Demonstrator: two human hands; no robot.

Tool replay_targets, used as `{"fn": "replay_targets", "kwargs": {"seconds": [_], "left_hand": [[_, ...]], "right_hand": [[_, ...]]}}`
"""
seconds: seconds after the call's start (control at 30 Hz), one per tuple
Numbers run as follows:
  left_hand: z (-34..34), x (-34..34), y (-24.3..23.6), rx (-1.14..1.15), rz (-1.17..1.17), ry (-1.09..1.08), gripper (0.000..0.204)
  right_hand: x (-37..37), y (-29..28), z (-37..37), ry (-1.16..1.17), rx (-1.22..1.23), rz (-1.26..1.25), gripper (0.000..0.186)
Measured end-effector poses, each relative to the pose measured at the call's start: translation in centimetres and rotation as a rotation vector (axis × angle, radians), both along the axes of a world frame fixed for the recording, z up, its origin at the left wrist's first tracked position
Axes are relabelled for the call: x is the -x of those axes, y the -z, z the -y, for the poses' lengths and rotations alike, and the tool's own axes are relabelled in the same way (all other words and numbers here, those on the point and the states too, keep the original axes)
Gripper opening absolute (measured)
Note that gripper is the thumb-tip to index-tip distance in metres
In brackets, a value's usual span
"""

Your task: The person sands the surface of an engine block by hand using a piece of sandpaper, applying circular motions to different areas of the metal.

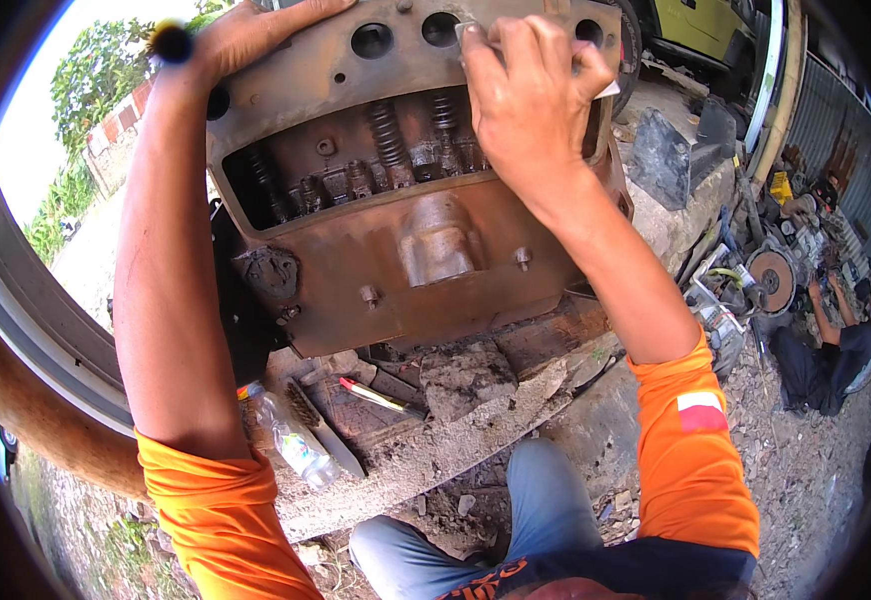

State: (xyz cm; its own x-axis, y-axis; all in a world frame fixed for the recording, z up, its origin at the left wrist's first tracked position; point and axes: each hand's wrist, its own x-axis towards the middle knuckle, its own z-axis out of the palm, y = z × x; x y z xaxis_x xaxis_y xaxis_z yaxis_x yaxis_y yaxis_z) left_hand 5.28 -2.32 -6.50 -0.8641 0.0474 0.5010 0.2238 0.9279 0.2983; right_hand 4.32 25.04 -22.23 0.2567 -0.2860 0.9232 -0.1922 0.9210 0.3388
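A rusty brown engine block (336, 290) stands in front of me, with springs and valve parts showing in its wide side opening. My left hand (256, 35) rests on the block's upper left edge, fingers stretched out, holding nothing. My right hand (531, 95) is closed, pressed to the upper face near the round holes. It pinches a thin grey piece (468, 33), whose pale edge also shows by the little finger. What kind of sheet or pad it is, I cannot make out, as the fingers cover most of it.
Below the block lie a clear plastic bottle (301, 445), a wire brush (306, 410) and a red-and-yellow pen-like tool (376, 396) on a dirty concrete ledge (426, 450). Scattered metal parts (771, 280) and another person's legs (826, 360) are at the right. A yellow-green vehicle (701, 25) stands behind.
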Motion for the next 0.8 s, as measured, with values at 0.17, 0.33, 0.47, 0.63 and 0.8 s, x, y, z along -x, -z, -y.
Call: {"fn": "replay_targets", "kwargs": {"seconds": [0.17,0.33,0.47,0.63,0.8], "left_hand": [[0.0,-0.1,0.1,-0.039,0.016,-0.005,0.108],[0.4,-0.1,-0.2,0.02,-0.026,-0.037,0.108],[-0.5,-0.8,0.4,0.006,-0.016,-0.019,0.107],[-0.9,-1.7,0.0,-0.003,-0.016,-0.009,0.106],[-3.0,-3.1,0.4,-0.022,0.007,-0.005,0.105]], "right_hand": [[-0.3,0.5,-0.1,-0.011,-0.032,-0.004,0.031],[-0.5,0.8,0.9,0.069,0.032,0.041,0.029],[0.6,-0.8,-0.8,0.016,-0.022,-0.039,0.029],[0.0,0.4,0.5,0.014,0.018,-0.005,0.027],[0.5,-2.7,-0.7,0.015,0.057,0.016,0.03]]}}
